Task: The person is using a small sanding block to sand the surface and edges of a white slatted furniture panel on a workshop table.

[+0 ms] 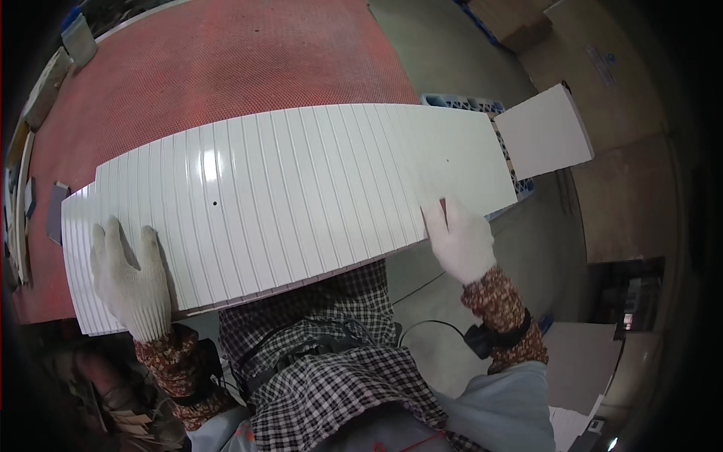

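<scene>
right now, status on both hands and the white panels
Left hand flat on white slatted panels. Right hand flat on panels' right end. Panels overhang red mesh table. Nothing on top.

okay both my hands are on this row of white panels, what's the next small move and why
Probably draw the right hand leftward to close up the white panels. They lie fanned and overlapping on the red table, their right end overhanging its edge, while the left hand presses flat on the left end.
</scene>
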Available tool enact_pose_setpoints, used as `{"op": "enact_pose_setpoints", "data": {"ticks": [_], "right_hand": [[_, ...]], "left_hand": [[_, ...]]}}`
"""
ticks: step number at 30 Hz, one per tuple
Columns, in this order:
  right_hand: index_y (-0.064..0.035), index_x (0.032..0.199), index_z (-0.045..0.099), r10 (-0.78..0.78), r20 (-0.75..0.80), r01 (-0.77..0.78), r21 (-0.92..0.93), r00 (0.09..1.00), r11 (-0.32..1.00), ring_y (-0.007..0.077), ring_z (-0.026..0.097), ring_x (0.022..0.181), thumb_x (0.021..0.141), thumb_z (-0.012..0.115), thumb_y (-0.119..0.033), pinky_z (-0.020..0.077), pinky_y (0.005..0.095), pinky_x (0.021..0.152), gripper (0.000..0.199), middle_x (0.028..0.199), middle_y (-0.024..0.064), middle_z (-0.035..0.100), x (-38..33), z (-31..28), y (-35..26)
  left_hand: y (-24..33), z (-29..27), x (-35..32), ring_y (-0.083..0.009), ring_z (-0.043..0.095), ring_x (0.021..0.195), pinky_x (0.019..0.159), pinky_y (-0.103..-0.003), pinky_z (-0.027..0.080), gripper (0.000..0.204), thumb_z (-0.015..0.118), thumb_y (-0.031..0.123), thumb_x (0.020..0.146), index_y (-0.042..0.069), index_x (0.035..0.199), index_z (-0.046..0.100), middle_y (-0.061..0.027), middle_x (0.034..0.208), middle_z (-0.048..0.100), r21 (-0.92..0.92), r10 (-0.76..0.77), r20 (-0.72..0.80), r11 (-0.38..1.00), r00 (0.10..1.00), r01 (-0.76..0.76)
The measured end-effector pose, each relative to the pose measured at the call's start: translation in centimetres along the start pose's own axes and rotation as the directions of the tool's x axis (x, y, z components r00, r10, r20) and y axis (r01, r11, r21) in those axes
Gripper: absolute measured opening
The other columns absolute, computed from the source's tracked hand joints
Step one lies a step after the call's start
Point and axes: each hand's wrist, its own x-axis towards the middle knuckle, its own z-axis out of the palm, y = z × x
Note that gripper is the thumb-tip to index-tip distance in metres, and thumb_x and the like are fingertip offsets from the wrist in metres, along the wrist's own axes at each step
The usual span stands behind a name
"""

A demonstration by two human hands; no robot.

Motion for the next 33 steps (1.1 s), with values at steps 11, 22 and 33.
{"op": "enact_pose_setpoints", "data": {"ticks": [11, 22, 33], "right_hand": [[0.0003, 0.121, 0.063, -0.105, -0.058, 0.089, -0.226, 0.993, 0.970, 0.0413, 0.069, 0.107, 0.106, 0.037, -0.038, 0.0510, 0.0522, 0.098, 0.048, 0.112, 0.0244, 0.072, 18.8, -0.7, -5.5], [-0.0011, 0.117, 0.061, -0.080, -0.059, 0.072, -0.127, 0.995, 0.989, 0.0414, 0.071, 0.087, 0.107, 0.040, -0.041, 0.0542, 0.0537, 0.081, 0.047, 0.091, 0.0237, 0.072, 5.6, 0.9, -2.1], [-0.0037, 0.096, 0.059, 0.085, -0.077, -0.078, 0.095, 0.993, 0.992, 0.0425, 0.068, 0.069, 0.105, 0.056, -0.031, 0.0526, 0.0513, 0.062, 0.029, 0.071, 0.0190, 0.067, -6.1, 1.6, 0.2]], "left_hand": [[0.2, -0.2, 0.0, -0.0447, 0.056, 0.131, 0.110, -0.049, 0.044, 0.052, 0.074, 0.029, 0.092, -0.004, 0.131, 0.064, -0.0299, 0.142, 0.057, -0.020, 0.002, -0.027, 1.000, 1.000, -0.002], [-0.6, -0.1, 0.0, -0.0431, 0.054, 0.134, 0.112, -0.049, 0.043, 0.053, 0.072, 0.033, 0.094, -0.002, 0.133, 0.064, -0.0291, 0.144, 0.056, 0.023, -0.019, 0.003, 1.000, 1.000, 0.019], [-0.6, 0.3, 0.1, -0.0428, 0.053, 0.135, 0.112, -0.048, 0.044, 0.055, 0.072, 0.034, 0.094, 0.000, 0.136, 0.062, -0.0285, 0.145, 0.055, 0.037, -0.022, 0.009, 0.999, 1.000, 0.022]]}}
